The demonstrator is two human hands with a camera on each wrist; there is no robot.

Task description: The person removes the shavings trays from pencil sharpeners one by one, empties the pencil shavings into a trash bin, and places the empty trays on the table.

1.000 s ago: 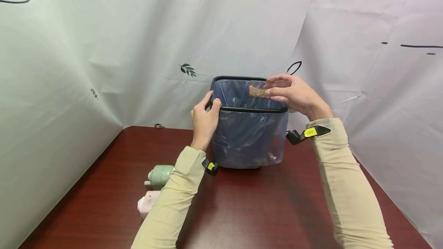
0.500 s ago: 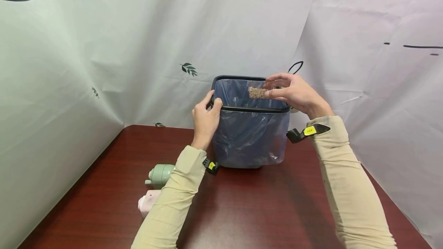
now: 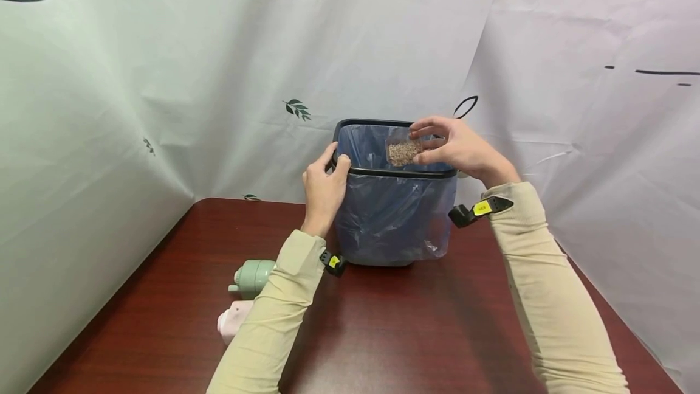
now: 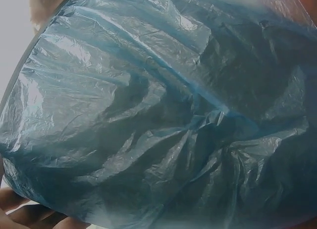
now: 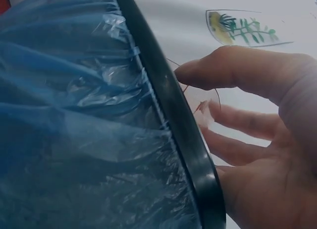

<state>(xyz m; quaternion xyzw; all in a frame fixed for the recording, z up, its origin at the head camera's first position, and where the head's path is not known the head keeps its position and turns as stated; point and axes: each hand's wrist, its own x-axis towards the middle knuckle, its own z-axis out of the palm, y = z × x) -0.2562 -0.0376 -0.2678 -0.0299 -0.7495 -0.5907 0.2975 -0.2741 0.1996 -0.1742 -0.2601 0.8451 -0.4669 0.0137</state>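
A trash bin with a black rim (image 3: 401, 172) stands upright on the table, a translucent blue bag (image 3: 394, 217) lining it and folded down outside. My left hand (image 3: 324, 190) grips the bin's left rim, thumb on the near side. Over the bin's mouth, my right hand (image 3: 456, 145) holds a small clear container (image 3: 404, 152) with brown granules in it, its body tilted to the left. In the right wrist view the rim (image 5: 173, 100) hides most of that container, and the right hand's fingers (image 5: 242, 65) reach past it. The bag (image 4: 163, 115) fills the left wrist view.
On the dark red table (image 3: 372, 333), a green bottle-like item (image 3: 254, 278) and a pink one (image 3: 235, 319) lie at the left, partly behind the left sleeve (image 3: 273, 321). A white printed curtain (image 3: 219, 78) encloses the back and sides.
The right hand has moved slightly left and the container has turned, showing more of its granules and clear wall. The left hand and the bin stay put.
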